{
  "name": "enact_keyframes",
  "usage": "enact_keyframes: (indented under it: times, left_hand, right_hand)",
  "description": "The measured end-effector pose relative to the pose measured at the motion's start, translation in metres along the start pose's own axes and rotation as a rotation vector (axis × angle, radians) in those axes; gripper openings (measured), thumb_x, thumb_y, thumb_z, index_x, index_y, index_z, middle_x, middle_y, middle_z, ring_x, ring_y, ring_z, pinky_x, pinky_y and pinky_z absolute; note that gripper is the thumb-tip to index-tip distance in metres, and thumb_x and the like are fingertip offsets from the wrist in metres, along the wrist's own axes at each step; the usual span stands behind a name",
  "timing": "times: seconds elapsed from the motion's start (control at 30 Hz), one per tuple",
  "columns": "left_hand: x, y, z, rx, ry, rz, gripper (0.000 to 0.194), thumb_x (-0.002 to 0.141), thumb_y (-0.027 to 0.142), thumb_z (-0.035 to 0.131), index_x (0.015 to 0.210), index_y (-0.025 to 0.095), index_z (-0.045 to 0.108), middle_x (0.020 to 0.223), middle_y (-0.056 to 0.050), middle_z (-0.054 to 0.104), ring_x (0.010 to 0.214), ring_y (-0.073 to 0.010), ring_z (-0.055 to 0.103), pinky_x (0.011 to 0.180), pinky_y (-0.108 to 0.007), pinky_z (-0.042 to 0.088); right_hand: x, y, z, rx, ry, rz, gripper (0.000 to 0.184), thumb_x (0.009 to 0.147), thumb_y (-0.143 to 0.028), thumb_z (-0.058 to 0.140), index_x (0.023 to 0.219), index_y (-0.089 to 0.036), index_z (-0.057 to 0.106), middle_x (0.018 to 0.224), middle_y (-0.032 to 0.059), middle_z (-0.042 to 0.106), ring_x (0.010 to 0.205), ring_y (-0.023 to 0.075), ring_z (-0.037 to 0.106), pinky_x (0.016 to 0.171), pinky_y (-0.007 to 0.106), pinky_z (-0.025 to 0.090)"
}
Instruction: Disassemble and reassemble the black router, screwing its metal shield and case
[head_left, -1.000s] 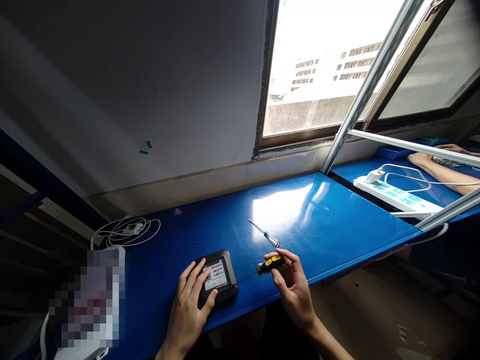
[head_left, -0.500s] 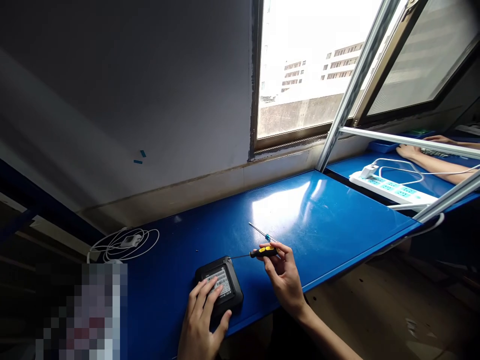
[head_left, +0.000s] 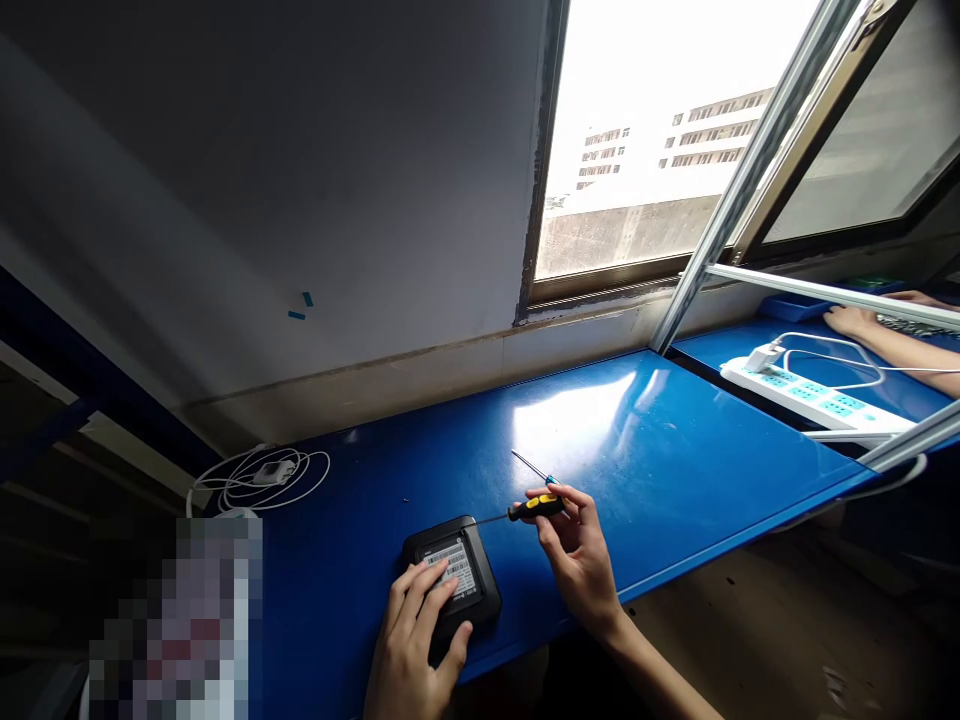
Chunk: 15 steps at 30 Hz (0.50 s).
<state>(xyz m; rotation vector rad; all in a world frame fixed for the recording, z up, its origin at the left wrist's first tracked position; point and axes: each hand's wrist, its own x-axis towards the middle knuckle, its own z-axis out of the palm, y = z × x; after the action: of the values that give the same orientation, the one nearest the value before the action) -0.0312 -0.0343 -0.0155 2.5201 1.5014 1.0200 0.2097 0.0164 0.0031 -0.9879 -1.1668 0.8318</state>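
Note:
A flat black box-shaped device point(head_left: 489, 590) with a white barcode label point(head_left: 459, 575) lies on the blue table near its front edge. My left hand point(head_left: 420, 625) rests on it, fingers spread over the label and thumb apart at the near side. In my right hand point(head_left: 577, 555) is a screwdriver point(head_left: 536, 507) with a black and yellow handle, pinched between thumb and fingers. Its shaft points left, and the tip meets the device's far right corner. A second screwdriver point(head_left: 532, 466) with a blue handle lies just behind my right hand, its handle partly hidden.
A small dark bit, perhaps a screw point(head_left: 406, 500), lies behind the device. A coiled white cable with a charger point(head_left: 274, 472) sits at the left. A metal frame point(head_left: 720, 235) and a power strip point(head_left: 817, 393) stand right. Beyond, another person's hand point(head_left: 851, 320) is at work.
The camera view has turned slightly, so everything sits further right. The screwdriver tip has shifted slightly inward from the device's corner. Both hands keep nearly the same posture.

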Motion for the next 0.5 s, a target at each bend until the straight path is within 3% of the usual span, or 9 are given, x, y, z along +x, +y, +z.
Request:
enact_keyframes:
  times: [0.5]
  left_hand:
    - [-0.0026, -0.0013, 0.0026, -0.019, -0.002, -0.026, 0.031, 0.094, 0.032, 0.064, 0.125, 0.029, 0.066, 0.131, -0.005, 0.069, 0.123, -0.0303, 0.063, 0.096, -0.048, 0.062]
  right_hand:
    - [0.0034, -0.0058, -0.0019, -0.012, -0.015, -0.063, 0.030, 0.098, -0.026, 0.060, 0.126, -0.028, 0.049, 0.119, 0.0081, 0.069, 0.098, 0.0224, 0.076, 0.091, 0.044, 0.063]
